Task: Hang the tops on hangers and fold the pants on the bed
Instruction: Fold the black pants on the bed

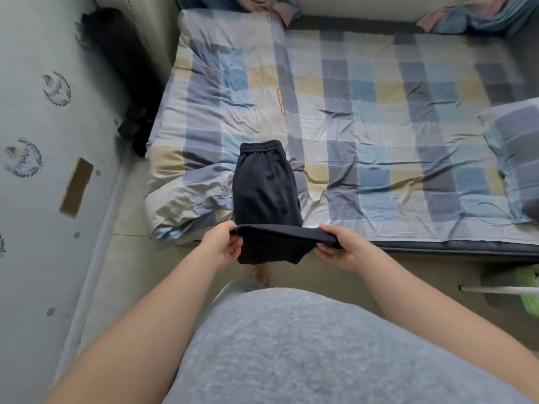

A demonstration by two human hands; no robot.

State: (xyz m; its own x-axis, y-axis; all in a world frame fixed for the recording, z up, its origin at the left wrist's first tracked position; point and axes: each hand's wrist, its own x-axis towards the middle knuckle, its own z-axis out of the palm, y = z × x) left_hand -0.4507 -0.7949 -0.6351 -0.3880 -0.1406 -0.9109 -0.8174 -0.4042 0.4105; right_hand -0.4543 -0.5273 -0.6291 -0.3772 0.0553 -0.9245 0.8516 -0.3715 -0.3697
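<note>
Dark navy pants (pixel 264 185), elastic waistband far on the bed (pixel 379 118); left grip (pixel 224 243) and right grip (pixel 338 246) pinch the near fold.

Bed (pixel 379 126) lies unobstructed beyond and right of the right grip (pixel 338 249); folded quilt (pixel 201 118) rises beyond the left grip (pixel 224 243); pillow (pixel 513 158) far right.

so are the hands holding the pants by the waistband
No, the waistband lies on the bed, while the left hand and right hand grip the pants at the near fold.
</note>
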